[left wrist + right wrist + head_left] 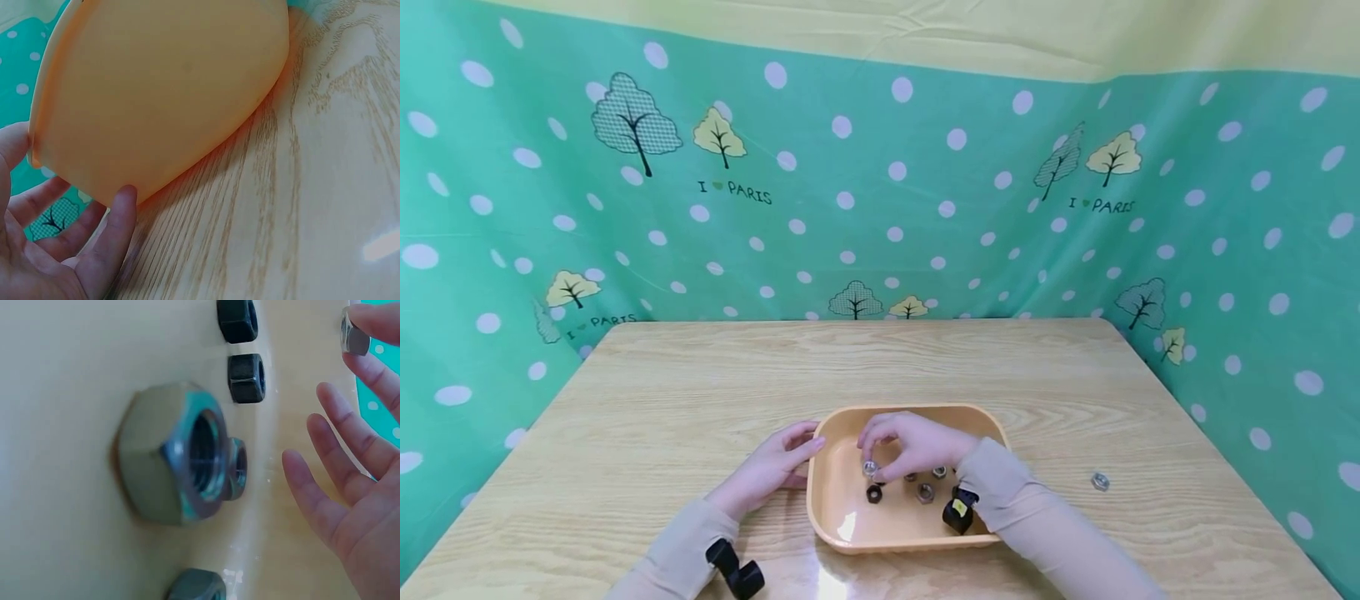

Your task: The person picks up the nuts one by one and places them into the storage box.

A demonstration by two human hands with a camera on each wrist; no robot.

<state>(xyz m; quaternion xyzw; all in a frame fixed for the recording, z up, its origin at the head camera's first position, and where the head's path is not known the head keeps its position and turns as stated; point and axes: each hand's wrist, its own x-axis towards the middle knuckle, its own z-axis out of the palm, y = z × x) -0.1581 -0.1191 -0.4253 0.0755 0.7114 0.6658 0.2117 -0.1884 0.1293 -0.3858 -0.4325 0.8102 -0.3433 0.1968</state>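
An orange plastic tray [850, 547] stands on the table, with several hex nuts in it. At its left end is my left hand [778, 460], thumb over the rim and fingers against the outer wall; the left wrist view shows that wall close up. Over the tray, my right hand [917, 446] pinches a silver nut [355, 334] between thumb and index finger, the other fingers spread. Below the hand, a dark nut [874, 494] and a larger grey nut [926, 493] lie on the tray floor. The right wrist view has two dark nuts, one being this black nut [246, 378], near a big silver nut [172, 456].
One silver nut [1100, 482] lies on the wood-grain table [700, 375] to the right of the tray. A green dotted curtain [880, 192] hangs behind and along both sides of the table. Black wrist cameras are strapped to both sleeves.
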